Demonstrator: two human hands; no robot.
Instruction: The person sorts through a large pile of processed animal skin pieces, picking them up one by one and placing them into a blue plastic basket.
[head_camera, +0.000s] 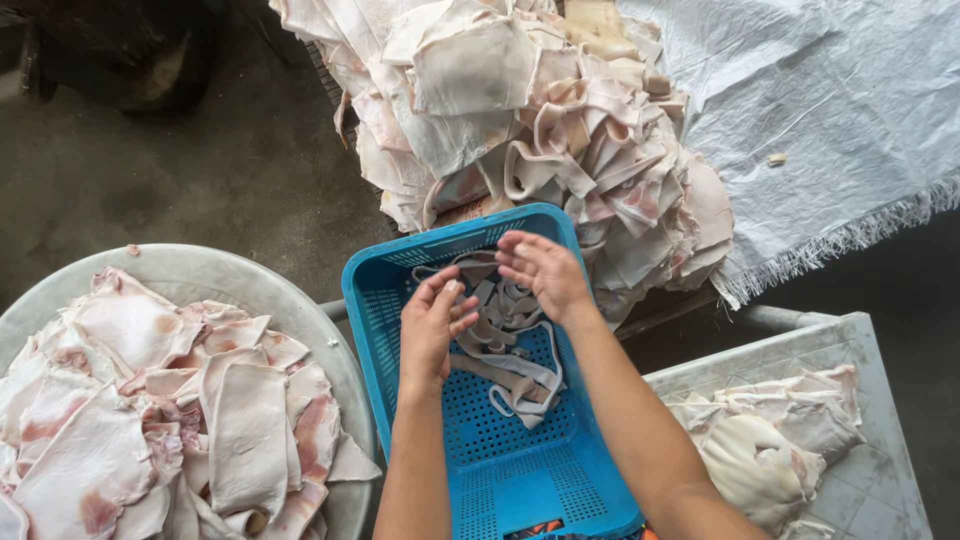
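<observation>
- Dark, damp concrete floor (200, 170) is seen around the work area, with a white woven sheet (850, 90) spread at the upper right, its frayed edge hanging down
- Both hands are held over the far half of a blue perforated plastic crate (500, 470), so that whatever is let go would fall inside its walls
- Pale cut strips (515, 375) lie in a loose tangle on the crate floor, directly under and just nearer than the fingers; they are narrow, greyish-white with a pinker edge, limp, and some are curled into loops
- The left hand (432, 325) is seen with fingers bent inward and close together, the fingertips touching the strips; whether a strip is actually pinched cannot be told
- The right hand (545, 272) is held palm down with fingers loosely spread and slightly curled, resting on or just above the strips near the crate's far wall; nothing is seen gripped in it
- Beyond the fingertips a large heap of pale skin sheets (540, 110) is piled, close enough to be reached
- To the left of the fingers, a round metal basin (215, 275) is filled with flat, wide pieces (180, 420), white blotched with pink
- To the right, well apart from the fingers, a few more pieces (770, 440) lie on a white tiled surface (880, 490)
</observation>
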